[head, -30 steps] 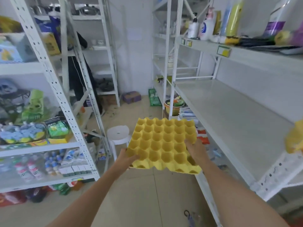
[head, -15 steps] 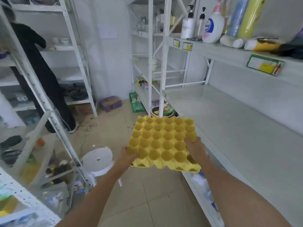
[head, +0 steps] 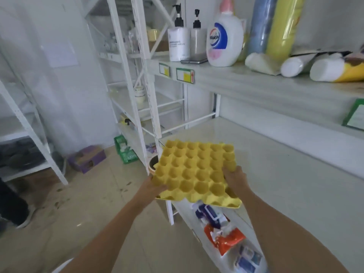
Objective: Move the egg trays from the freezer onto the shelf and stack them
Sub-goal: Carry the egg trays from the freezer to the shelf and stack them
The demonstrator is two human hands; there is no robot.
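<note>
White storeroom shelf (head: 285,186), bare at near corner. Yellow egg tray (head: 194,172) held level over that corner, cups up, ready to set down. Left hand (head: 152,187) and right hand (head: 235,179) gripped opposite edges for balance.

Bright yellow moulded egg tray (head: 197,170) showing a grid of round cups; white metal shelf (head: 275,174) appearing pale grey-white; white plastic detergent bottle (head: 224,40) bearing a blue label and pink cap; purple cardboard box (head: 86,158) lying on beige floor tiles (head: 94,209)
</note>
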